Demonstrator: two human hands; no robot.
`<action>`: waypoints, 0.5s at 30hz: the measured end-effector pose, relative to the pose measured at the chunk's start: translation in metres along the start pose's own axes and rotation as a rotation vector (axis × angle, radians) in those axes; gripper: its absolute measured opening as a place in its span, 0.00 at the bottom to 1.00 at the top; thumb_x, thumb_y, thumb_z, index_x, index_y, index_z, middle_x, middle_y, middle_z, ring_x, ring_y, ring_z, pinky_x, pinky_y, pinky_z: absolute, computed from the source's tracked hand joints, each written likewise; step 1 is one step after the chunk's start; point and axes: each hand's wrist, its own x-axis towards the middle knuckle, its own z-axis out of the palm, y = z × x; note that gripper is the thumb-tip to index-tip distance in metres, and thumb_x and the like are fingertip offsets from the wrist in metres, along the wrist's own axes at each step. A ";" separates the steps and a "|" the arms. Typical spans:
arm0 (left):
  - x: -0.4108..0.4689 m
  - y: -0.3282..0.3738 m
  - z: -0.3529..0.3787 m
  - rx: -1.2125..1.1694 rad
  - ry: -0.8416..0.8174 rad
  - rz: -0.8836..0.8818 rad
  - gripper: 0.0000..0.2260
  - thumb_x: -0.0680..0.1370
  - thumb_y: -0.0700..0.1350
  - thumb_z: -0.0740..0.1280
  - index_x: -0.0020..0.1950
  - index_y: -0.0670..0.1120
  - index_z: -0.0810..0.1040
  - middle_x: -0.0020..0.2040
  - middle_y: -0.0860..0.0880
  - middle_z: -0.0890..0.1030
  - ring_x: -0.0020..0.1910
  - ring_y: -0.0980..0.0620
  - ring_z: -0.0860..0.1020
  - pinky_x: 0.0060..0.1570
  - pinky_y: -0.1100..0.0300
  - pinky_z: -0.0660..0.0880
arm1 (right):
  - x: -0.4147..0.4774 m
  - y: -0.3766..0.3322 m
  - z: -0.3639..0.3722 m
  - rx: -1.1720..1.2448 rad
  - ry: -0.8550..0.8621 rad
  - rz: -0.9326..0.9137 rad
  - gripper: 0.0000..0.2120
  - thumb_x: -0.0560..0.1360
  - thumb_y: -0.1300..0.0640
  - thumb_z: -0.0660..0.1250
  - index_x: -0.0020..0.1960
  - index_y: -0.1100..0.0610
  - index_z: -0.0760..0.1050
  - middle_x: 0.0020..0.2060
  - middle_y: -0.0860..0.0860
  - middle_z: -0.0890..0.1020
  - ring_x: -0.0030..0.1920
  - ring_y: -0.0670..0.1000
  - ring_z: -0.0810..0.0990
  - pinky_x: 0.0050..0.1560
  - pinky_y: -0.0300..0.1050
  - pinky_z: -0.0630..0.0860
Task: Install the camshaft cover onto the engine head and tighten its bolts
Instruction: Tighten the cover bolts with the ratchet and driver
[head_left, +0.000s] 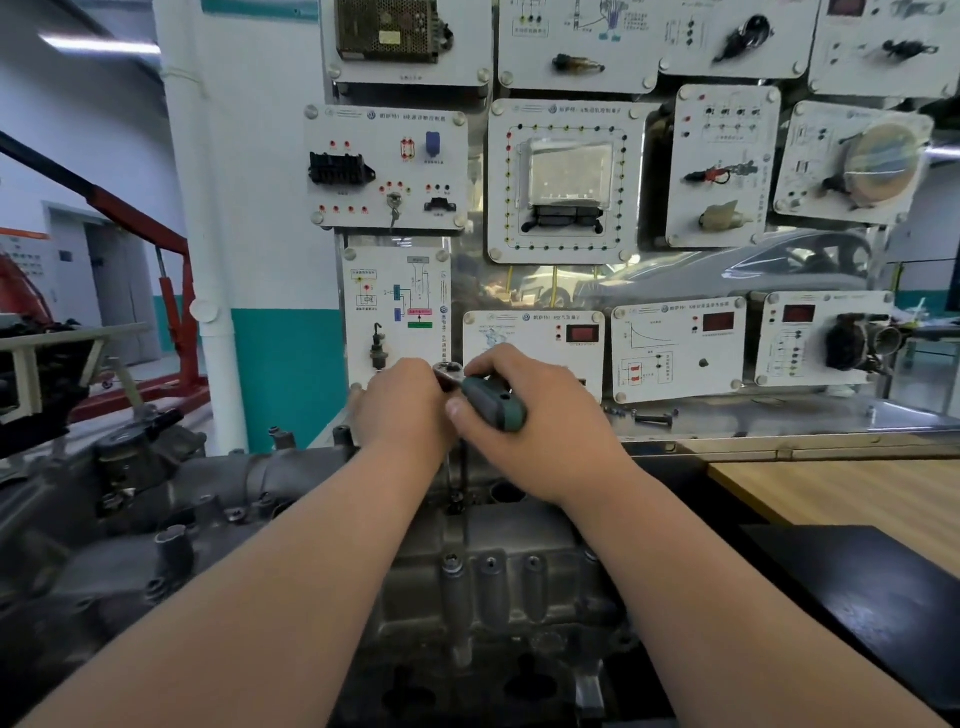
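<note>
Head view: engine head (498, 582) is backed by sensor panels (561, 182), wooden bench (857, 499) alongside. The ratchet (491, 402) handle is gripped by right hand (540, 436), its head clasped by left hand (402, 410).

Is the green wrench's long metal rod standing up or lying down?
Standing up. The thin metal rod runs straight down from the green-handled ratchet wrench into the grey metal engine head.

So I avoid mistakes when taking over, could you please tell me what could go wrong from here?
The ratchet stands high on a long extension; if the right hand pulls off-axis, it may slip, though the left hand holds its head. Loose bolts on the ledge could be forgotten.
</note>
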 end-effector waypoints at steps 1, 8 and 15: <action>0.000 0.001 0.000 -0.005 -0.002 0.007 0.11 0.74 0.41 0.62 0.32 0.49 0.67 0.32 0.51 0.70 0.39 0.47 0.70 0.53 0.50 0.70 | 0.000 0.000 0.000 0.018 0.004 0.008 0.13 0.74 0.44 0.67 0.55 0.48 0.75 0.42 0.43 0.80 0.43 0.48 0.78 0.43 0.48 0.77; -0.001 0.004 0.009 -0.092 0.065 0.028 0.14 0.77 0.49 0.61 0.33 0.52 0.63 0.30 0.54 0.66 0.34 0.50 0.67 0.33 0.59 0.59 | 0.004 0.007 -0.004 0.485 0.089 0.365 0.11 0.70 0.51 0.74 0.50 0.50 0.77 0.43 0.49 0.82 0.42 0.51 0.82 0.43 0.47 0.80; 0.002 -0.003 0.010 -0.171 0.081 -0.053 0.11 0.73 0.55 0.65 0.37 0.49 0.71 0.31 0.52 0.71 0.35 0.48 0.72 0.36 0.58 0.65 | 0.001 0.011 -0.010 0.780 0.071 0.506 0.06 0.72 0.59 0.73 0.46 0.51 0.79 0.34 0.50 0.83 0.31 0.50 0.81 0.29 0.40 0.75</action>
